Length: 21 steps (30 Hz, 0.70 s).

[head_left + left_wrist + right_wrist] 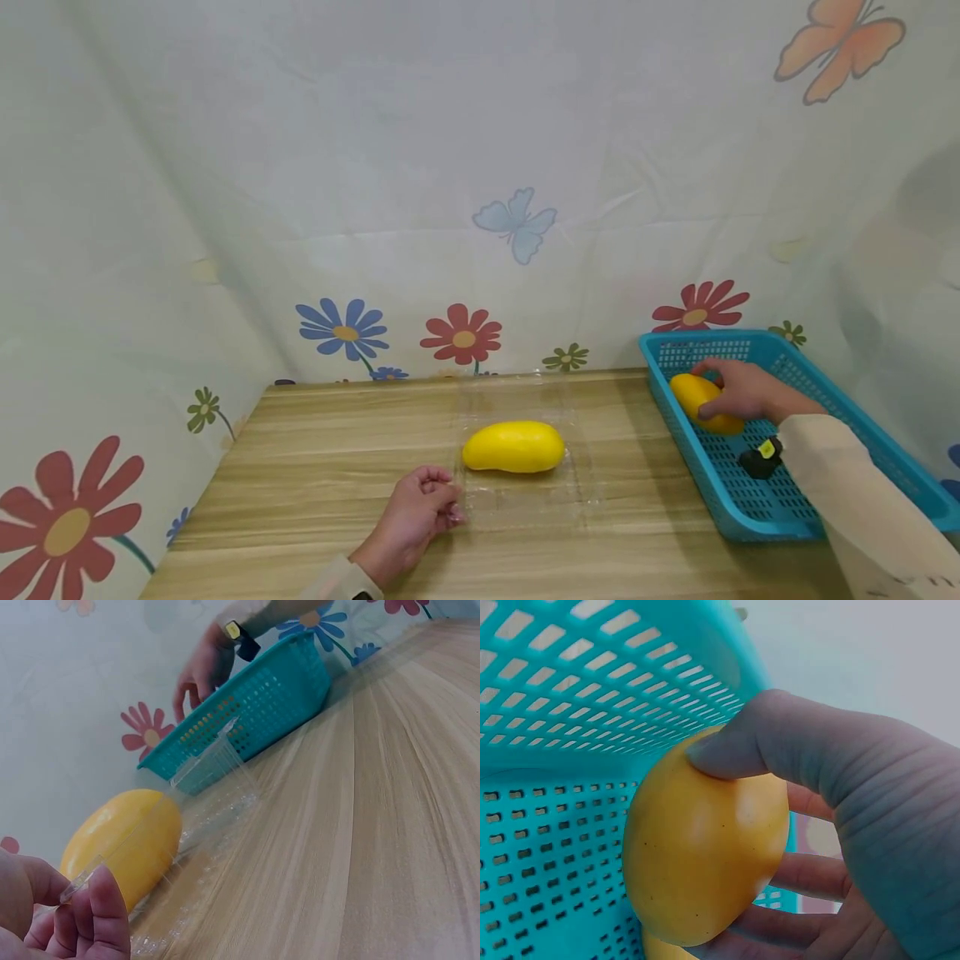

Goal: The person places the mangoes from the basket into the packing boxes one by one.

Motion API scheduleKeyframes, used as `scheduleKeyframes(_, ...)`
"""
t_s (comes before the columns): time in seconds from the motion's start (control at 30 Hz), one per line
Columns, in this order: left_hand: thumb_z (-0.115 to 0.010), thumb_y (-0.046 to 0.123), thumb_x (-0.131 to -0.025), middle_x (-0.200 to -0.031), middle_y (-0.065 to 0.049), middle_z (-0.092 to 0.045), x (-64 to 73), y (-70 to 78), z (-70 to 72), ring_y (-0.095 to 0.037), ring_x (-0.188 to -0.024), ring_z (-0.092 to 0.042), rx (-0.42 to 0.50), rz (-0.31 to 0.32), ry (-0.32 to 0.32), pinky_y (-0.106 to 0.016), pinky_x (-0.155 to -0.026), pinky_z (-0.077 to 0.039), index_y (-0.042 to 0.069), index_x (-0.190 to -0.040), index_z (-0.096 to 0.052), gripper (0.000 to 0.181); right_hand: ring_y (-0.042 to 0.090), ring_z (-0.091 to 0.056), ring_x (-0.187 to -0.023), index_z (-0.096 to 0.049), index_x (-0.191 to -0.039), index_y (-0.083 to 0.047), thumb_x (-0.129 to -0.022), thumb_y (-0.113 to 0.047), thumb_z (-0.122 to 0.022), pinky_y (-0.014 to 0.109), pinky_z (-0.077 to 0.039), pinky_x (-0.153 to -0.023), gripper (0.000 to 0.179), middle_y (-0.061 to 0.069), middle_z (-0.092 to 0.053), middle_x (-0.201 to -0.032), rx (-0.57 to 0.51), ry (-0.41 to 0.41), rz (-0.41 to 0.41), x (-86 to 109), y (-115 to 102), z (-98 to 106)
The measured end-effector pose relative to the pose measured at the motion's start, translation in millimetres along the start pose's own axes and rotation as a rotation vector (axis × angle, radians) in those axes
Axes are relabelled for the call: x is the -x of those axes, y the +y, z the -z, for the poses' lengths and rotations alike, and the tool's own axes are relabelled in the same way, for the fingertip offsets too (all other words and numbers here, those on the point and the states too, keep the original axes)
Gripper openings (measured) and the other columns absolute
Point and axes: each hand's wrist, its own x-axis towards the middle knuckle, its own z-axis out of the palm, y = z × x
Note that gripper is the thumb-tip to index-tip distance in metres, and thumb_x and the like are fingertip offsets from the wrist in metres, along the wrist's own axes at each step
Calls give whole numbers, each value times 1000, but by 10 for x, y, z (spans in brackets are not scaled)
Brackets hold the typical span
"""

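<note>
A yellow mango (513, 447) lies lengthwise in a clear plastic container (525, 510) on the table. At that container's left side, my left hand (420, 515) pinches the rim (84, 879) between thumb and fingers. Inside the blue basket (720, 492), my right hand (738, 390) grips a second mango (705, 840), thumb on one side and fingers round the other. Below it, in the right wrist view, a bit of another yellow thing (664, 949) shows; most of it is hidden.
The basket stands at the table's right, its perforated walls (277, 694) rising round my right hand. A black wrist camera (761, 458) sits at my right wrist. Behind the wooden table (322, 467) hangs a pale curtain (375, 167) printed with flowers and butterflies.
</note>
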Motion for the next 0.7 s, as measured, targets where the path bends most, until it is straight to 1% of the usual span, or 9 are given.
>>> scheduleKeyframes(0.23,-61,-2,-97,-76,2,-54,-7,-13,11,-12,-67,-56,8,4,0,-30,-69,-61,-4,-117,-44,26,38,-62,-99,-47,-142,0,-76,-28,-87,49,-62,-80,83,34,-60,-126,23,37,25,87,-85,37)
scheduleKeyframes(0.53,-61,-2,-96,-76,2,-54,-19,-30,10,-13,-67,-56,8,1,4,-29,-68,-61,-4,-116,-45,25,36,-62,-98,-49,-142,-2,-75,-26,-89,47,-63,-78,81,33,-61,-126,37,70,57,234,-217,104)
scheduleKeyframes(0.7,-61,-1,-96,-78,2,-55,-14,-24,6,-12,-67,-57,14,0,-7,-28,-68,-61,-4,-117,-45,27,34,-61,-99,-50,-141,-5,-73,-28,-90,46,-63,-75,82,29,-63,-124,48,95,105,306,-307,159)
